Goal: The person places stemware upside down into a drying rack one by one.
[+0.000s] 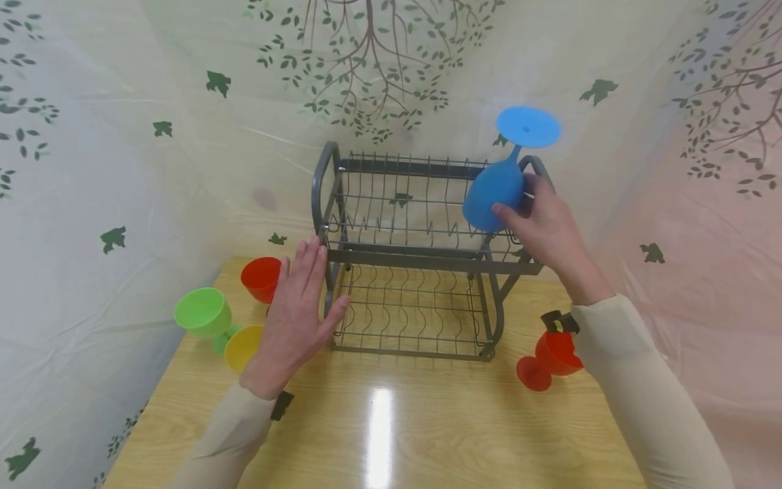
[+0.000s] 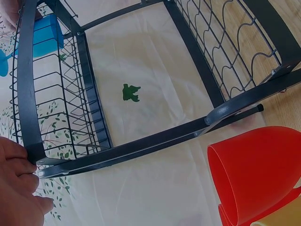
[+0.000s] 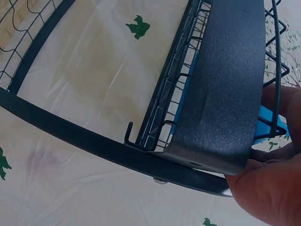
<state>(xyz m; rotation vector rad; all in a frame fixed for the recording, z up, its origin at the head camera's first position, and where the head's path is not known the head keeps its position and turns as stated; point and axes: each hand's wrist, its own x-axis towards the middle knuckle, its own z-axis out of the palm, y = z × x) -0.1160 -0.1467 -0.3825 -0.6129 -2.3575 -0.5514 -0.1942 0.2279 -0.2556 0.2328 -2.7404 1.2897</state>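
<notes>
A blue plastic goblet (image 1: pixel 489 197) is tilted upside down over the right end of the upper tier of a dark two-tier dish rack (image 1: pixel 403 259), its round foot up. My right hand (image 1: pixel 546 227) holds it by the bowl, thumb in front. In the right wrist view, the rack's front bar (image 3: pixel 216 84) hides most of the blue goblet. My left hand (image 1: pixel 293 319) lies along the rack's left side with fingers straight. The left wrist view has those fingertips (image 2: pixel 21 165) against the corner of the upper frame.
Left of the rack stand a green goblet (image 1: pixel 201 312), a red goblet (image 1: pixel 261 280) and a yellow goblet (image 1: pixel 243 348), partly behind my left hand. Another red goblet (image 1: pixel 557 353) lies under my right forearm. A wooden table (image 1: pixel 440 421) carries everything, with patterned cloth (image 1: pixel 183 190) hanging behind.
</notes>
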